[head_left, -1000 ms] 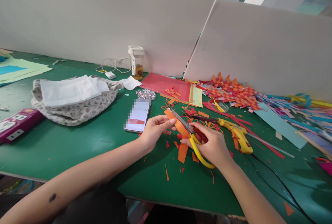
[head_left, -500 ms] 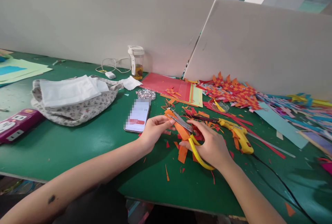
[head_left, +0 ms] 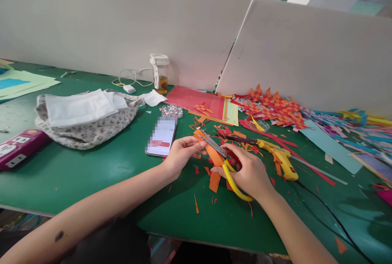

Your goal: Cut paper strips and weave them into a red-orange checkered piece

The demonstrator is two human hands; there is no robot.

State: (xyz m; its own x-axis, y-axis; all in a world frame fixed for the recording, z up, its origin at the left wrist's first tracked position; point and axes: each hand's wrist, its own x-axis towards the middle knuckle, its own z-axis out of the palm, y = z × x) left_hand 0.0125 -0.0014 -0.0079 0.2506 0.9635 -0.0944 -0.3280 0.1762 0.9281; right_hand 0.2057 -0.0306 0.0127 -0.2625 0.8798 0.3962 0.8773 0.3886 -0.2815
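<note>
My right hand [head_left: 249,170] is wrapped round the yellow handles of a pair of scissors [head_left: 231,178]. Their metal blades point up and to the left, lying along an orange paper strip [head_left: 214,155]. My left hand [head_left: 183,154] pinches that strip near its upper end, close to the blade tips. Below the blades, more orange paper pieces [head_left: 214,182] and red scraps lie on the green table [head_left: 107,186]. The inner fingers of my right hand are partly hidden behind the scissors.
A phone [head_left: 161,135] lies left of my left hand. To the right are a yellow glue gun [head_left: 286,166] with a black cord and woven red-orange paper pieces [head_left: 275,109]. Farther back stand a lidded cup [head_left: 161,78] and red sheets [head_left: 196,98]; a floral cloth bag [head_left: 92,135] lies left.
The scissors' blades look closer together along the orange strip. Both hands keep nearly the same place, and the whole view has shifted very slightly.
</note>
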